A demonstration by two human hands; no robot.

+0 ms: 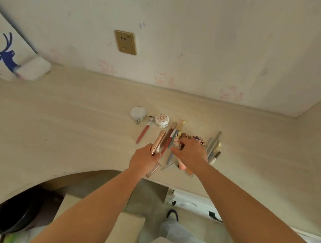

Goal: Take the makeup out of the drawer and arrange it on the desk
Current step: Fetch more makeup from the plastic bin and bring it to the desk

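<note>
My left hand [144, 160] grips a rose-gold makeup tube [157, 142] that points away from me over the desk [74, 122]. My right hand [190, 153] pinches a small pale item [177, 144] among a row of lip pencils and glosses [171, 135]. More grey pencils [213, 146] lie to its right, partly hidden by the hand. A round white compact [138, 112], a flowered white jar [162, 120] and a pink lip gloss on a ring [143, 132] lie farther back. The open drawer [150, 193] is below the desk edge.
A gold wall socket [125, 42] is on the wall behind the desk. A white cloth with a blue deer [7, 56] hangs at the far left. A dark bin [16, 214] stands under the desk's arched cut-out.
</note>
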